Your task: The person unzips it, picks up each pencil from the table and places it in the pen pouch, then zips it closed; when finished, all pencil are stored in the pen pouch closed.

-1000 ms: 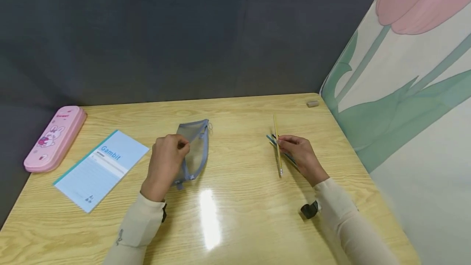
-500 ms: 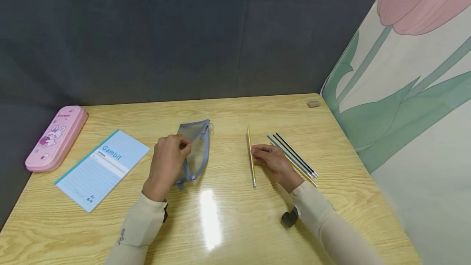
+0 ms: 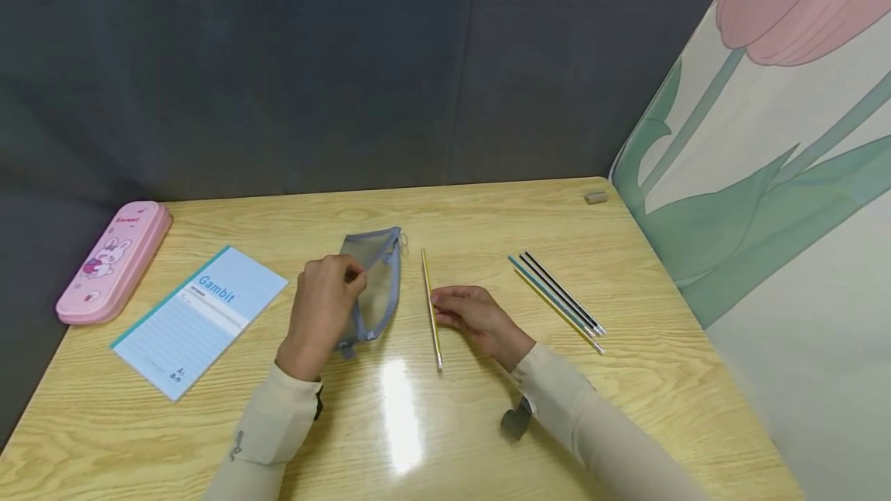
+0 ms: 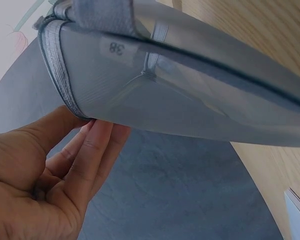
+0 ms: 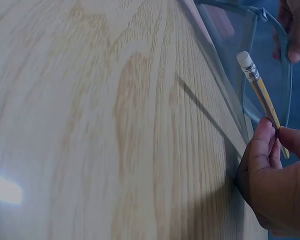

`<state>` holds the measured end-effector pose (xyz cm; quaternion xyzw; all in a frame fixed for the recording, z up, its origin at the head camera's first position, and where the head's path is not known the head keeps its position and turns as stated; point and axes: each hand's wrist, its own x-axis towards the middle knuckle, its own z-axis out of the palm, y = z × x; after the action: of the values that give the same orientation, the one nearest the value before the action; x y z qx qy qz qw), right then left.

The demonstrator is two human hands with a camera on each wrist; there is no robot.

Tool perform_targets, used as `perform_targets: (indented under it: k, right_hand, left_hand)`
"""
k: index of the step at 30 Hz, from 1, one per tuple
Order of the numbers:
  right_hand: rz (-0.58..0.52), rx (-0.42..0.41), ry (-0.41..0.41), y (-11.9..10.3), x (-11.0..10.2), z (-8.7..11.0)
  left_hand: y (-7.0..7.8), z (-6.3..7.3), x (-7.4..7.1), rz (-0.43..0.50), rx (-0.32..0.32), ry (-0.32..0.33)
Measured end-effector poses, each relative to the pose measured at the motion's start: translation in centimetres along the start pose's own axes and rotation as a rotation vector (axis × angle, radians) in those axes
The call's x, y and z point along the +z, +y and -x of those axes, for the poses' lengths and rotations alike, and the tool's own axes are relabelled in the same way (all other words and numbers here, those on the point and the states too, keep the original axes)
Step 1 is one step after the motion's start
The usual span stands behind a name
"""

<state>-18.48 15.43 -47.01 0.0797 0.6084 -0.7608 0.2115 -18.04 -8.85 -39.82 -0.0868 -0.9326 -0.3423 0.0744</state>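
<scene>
My left hand (image 3: 322, 308) pinches the edge of a blue-grey see-through zip pouch (image 3: 381, 296). In the left wrist view the thumb and fingertips meet at the corner of the pouch (image 4: 140, 100), beside its zip. A yellow pencil (image 3: 428, 284) is pinched between thumb and fingers of my right hand (image 3: 480, 319), just right of the pouch. The right wrist view shows the white eraser end of the pencil (image 5: 260, 90) pointing up past the fingers, with the pouch behind it.
Several pencils (image 3: 557, 292) in black, blue and yellow lie together at the right. A grey eraser (image 3: 595, 197) sits at the far right corner. On the left are a blue notebook (image 3: 198, 319) and a pink pencil case (image 3: 114, 261).
My right hand has carried the yellow pencil left, away from the other pencils and towards the pouch. My left hand stays at the pouch's edge.
</scene>
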Motion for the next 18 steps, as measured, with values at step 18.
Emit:
perform_targets:
  k: [18]
  right_hand:
    - [-0.041, 0.09, -0.057, -0.7, 3.0, -1.6]
  left_hand:
    - [-0.1, -0.1, 0.2, -0.013, 0.013, 0.022]
